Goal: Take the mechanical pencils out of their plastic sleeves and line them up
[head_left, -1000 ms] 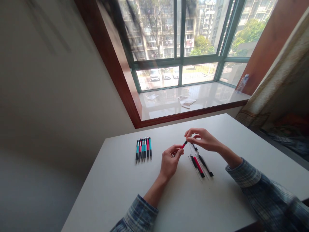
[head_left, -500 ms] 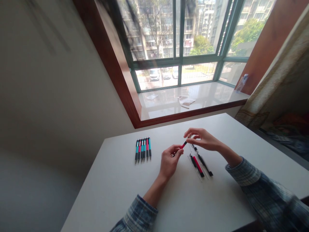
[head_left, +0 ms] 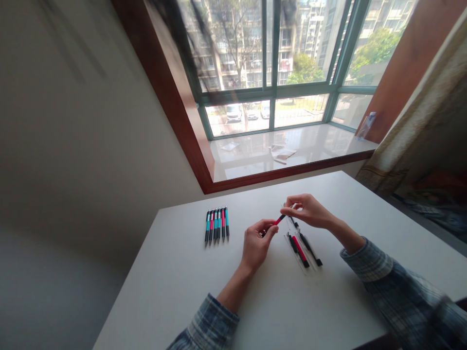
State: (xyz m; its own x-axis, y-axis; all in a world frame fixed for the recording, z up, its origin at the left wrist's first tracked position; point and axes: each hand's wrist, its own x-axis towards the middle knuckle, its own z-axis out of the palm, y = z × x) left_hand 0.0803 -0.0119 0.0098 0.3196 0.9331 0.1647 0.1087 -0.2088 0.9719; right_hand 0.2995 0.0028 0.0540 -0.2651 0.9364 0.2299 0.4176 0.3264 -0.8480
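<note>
1. A row of blue and red pens lies on the white table, near its far left corner. The pens lie side by side, with their points toward the near edge.
2. The left hand is over the table, between the left and right edges. Its thumb and fingers are pinched around a red and black pen.
3. That pen is up above the table, between the two hands. It slants, with its black end up toward the right hand.
4. The right hand's fingers are bent close together at the black end. I can't tell if they grip the pen or some tiny part.
5. Just below the hands, loose bits lie close together on the table: a red tube, a long black piece and thin see-through sticks. They slant toward the near edge.
6. A clear bottle is on the window ledge, past the table's far right corner. A curtain hangs beside it.
</note>
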